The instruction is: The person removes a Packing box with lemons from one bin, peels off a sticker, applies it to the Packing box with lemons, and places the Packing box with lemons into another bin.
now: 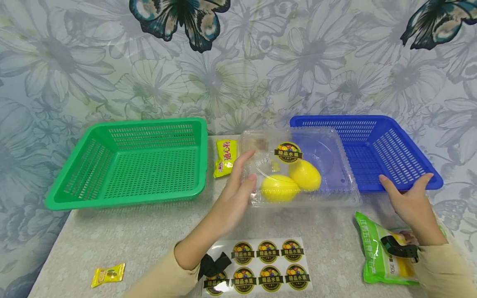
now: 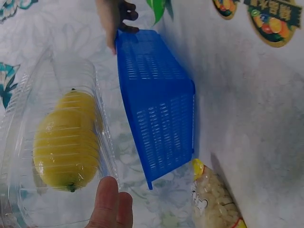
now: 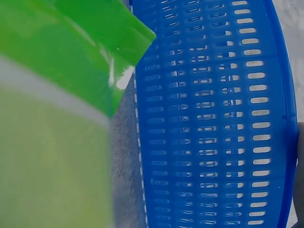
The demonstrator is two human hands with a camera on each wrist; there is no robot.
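A clear plastic clamshell box (image 1: 335,165) lies shut on the table with two yellow lemons (image 1: 279,188) inside and a round fruit sticker (image 1: 287,152) on its lid. My left hand (image 1: 247,167) touches the box's left side with straight fingers; in the left wrist view the fingertips (image 2: 111,204) lie against the box (image 2: 99,118) beside a lemon (image 2: 66,152). My right hand (image 1: 406,186) holds the front rim of the blue basket (image 1: 372,124), thumb spread to the left. The left wrist view shows that right hand (image 2: 114,19) at the blue basket's (image 2: 156,95) edge.
A green basket (image 1: 149,124) stands at the left. A yellow packet (image 1: 225,157) lies between it and the box. A sheet of round stickers (image 1: 268,265) lies near me, a green bag (image 1: 380,252) under my right wrist, a small yellow candy (image 1: 108,275) front left.
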